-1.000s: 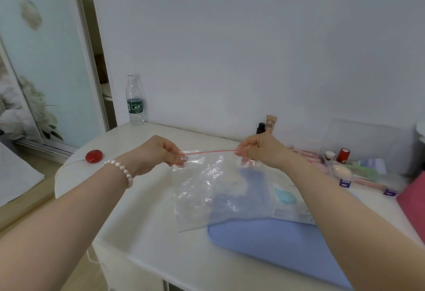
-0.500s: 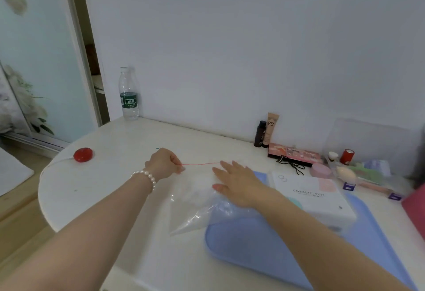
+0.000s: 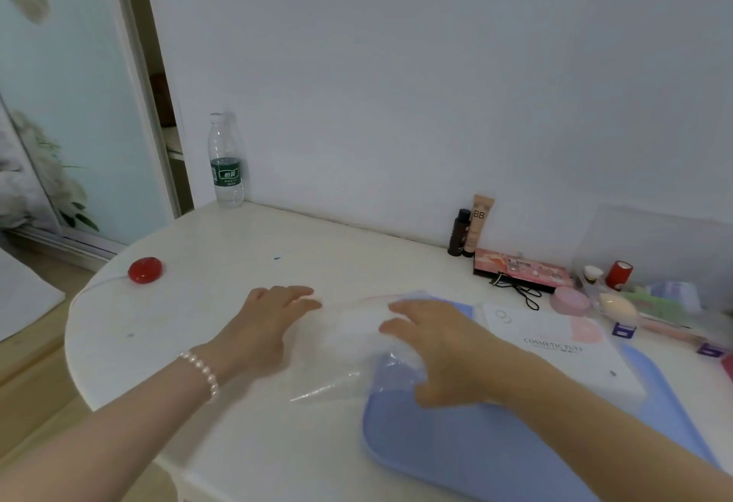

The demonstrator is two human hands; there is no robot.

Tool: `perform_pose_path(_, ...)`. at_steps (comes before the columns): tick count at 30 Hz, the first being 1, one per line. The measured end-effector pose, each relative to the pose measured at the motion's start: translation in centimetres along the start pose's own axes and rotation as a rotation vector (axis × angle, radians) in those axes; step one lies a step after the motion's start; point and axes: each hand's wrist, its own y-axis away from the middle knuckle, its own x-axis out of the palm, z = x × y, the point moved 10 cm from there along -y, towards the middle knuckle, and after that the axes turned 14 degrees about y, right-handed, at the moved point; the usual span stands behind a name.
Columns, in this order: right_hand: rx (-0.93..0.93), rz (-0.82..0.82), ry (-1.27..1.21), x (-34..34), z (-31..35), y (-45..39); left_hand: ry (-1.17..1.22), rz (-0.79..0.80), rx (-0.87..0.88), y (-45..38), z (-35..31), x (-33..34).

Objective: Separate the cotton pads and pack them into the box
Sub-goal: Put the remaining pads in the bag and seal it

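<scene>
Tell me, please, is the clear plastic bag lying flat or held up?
Flat: the plastic bag lies across table and blue tray under both hands.

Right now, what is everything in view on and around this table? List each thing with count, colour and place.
table: 1, white, fills the lower frame
plastic bag: 1, clear with a red strip, flat on the table, partly over the tray
tray: 1, blue, front right
box: 1, white, printed COSMETIC PUFF, on the tray
water bottle: 1, clear with green label, back left by the wall
button: 1, red, with white cord, left edge
tube: 1, beige, marked BB, at the wall
small bottle: 1, dark, beside the tube
makeup palette: 1, pink, right
jar: 1, pink, right
left hand: flat on the bag, pearl bracelet on the wrist
right hand: flat on the bag
</scene>
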Motion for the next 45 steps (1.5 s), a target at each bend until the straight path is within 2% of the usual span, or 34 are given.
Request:
perform_pose_path(2,-0.043,0.066,0.194,1.4,1.6,0.8,0.038,0.169,-0.009,0.9,-0.2,2.1)
perform_pose_path(4,-0.043,0.073,0.321,3.0,2.4,0.0,0.155,0.248,-0.067,1.2,0.1,3.4)
perform_pose_path(6,-0.003,-0.03,0.234,2.6,1.9,-1.3,0.267,0.28,-0.131,0.9,-0.1,3.7)
perform_pose_path(9,0.208,-0.124,-0.153,0.0,-2.6,-3.1,0.464,0.259,-0.279,0.1,0.4,3.0)
perform_pose_path(13,0.435,-0.302,-0.705,-4.1,-9.5,-4.6,0.924,0.045,-0.473,-2.2,2.1,1.3)
perform_pose_path(17,0.746,-0.503,-1.293,-3.2,-16.7,-4.9,1.441,-0.026,-0.653,-5.4,2.4,1.7)
perform_pose_path(18,0.781,-0.486,-1.432,-2.2,-17.9,-5.2,1.528,-0.046,-0.681,-6.6,2.5,2.2)
perform_pose_path(20,0.824,-0.343,-1.568,0.4,-18.9,-5.8,1.585,-0.111,-0.72,-9.1,2.9,3.1)
perform_pose_path(23,0.89,-0.163,-1.398,4.2,-20.4,-5.6,1.477,-0.132,-0.757,-12.7,3.9,5.0)
perform_pose_path(27,0.771,-0.088,-0.865,5.6,-22.6,-4.4,1.199,-0.096,-0.797,-16.4,6.7,8.3)
perform_pose_path(29,0.723,-0.038,-0.735,6.2,-22.9,-3.2,1.057,-0.064,-0.816,-17.6,7.8,10.0)
perform_pose_path(32,0.643,0.014,-0.666,6.9,-22.9,-1.5,0.942,-0.042,-0.825,-19.7,8.8,11.6)
perform_pose_path(35,0.665,0.0,-0.675,6.7,-23.3,0.3,0.813,-0.077,-0.836,-21.3,8.9,10.9)
perform_pose_path(39,0.707,-0.043,-0.672,6.0,-23.9,2.8,0.454,-0.126,-0.908,-20.0,7.9,8.3)
perform_pose_path(42,0.781,-0.087,-0.652,5.3,-24.8,6.2,0.215,-0.118,-0.647,-19.5,2.0,5.6)
perform_pose_path(45,0.885,-0.093,-0.64,5.8,-25.2,10.8,0.228,0.038,-0.373,-17.6,-5.6,5.7)
